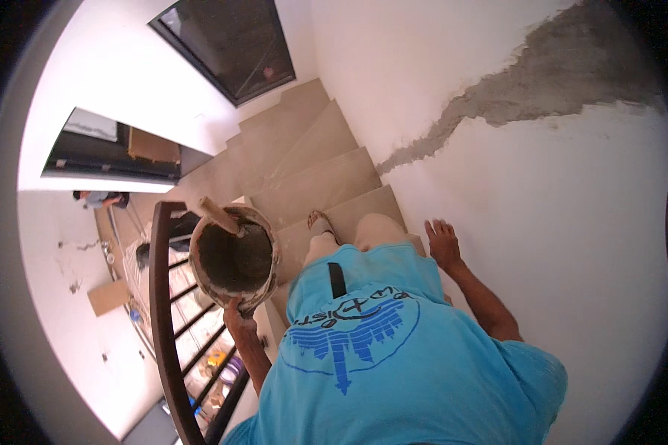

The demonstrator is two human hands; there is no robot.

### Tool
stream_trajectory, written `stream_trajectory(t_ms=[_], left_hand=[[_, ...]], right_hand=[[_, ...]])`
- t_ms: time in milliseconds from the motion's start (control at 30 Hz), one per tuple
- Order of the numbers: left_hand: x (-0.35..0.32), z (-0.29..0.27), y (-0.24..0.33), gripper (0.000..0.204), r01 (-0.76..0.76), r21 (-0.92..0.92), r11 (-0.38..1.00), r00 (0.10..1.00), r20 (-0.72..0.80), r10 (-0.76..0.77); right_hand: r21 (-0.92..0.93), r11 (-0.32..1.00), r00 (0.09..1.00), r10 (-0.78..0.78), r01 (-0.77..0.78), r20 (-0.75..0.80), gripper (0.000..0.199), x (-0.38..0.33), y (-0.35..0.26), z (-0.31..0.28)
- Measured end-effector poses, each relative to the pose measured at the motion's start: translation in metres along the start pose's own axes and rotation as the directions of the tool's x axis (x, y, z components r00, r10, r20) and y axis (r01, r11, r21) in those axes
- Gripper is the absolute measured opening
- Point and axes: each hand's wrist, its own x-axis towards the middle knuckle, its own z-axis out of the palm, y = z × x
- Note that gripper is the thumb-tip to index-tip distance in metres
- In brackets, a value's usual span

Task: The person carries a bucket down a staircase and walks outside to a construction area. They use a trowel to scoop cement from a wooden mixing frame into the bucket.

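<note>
At the lower rim of a round bucket (pixel 200 248), my left hand (pixel 240 320) is closed and carries it beside the stair railing. Grey wet mortar (pixel 234 256) coats the inside of the bucket. A tool with a pale, worn handle (pixel 219 216) leans across the bucket's far edge; its working end is hidden in the mortar. My right hand (pixel 443 245) holds nothing, its fingers apart, close by the white wall (pixel 542 245). Whether it touches the wall I cannot tell.
Concrete steps (pixel 326 182) run ahead and bend left under a dark window (pixel 234 44). A dark metal railing (pixel 163 319) lines the left side. Rough grey plaster (pixel 527 81) crosses the right wall. Below left, another person (pixel 100 199) is near clutter and a brown board (pixel 108 297).
</note>
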Motion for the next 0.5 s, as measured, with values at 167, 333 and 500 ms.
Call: stream_trajectory(t_ms=[167, 333, 500], left_hand=[[0.080, -0.018, -0.038, 0.040, -0.073, 0.175, 0.982, 0.989, 0.140, 0.049], [0.095, 0.018, -0.031, 0.041, 0.044, 0.095, 0.994, 0.996, 0.075, -0.051], [0.083, 0.074, -0.001, 0.040, 0.214, -0.096, 0.972, 0.975, -0.042, -0.218]], right_hand=[[-0.457, 0.860, 0.973, -0.219, 0.229, 0.075, 0.049, 0.104, 0.034, -0.014], [-0.742, 0.635, 0.976, -0.112, 0.216, 0.188, 0.053, 0.161, 0.129, -0.064], [-0.800, 0.502, 0.941, -0.094, 0.327, 0.326, 0.054, 0.160, 0.137, -0.064]])
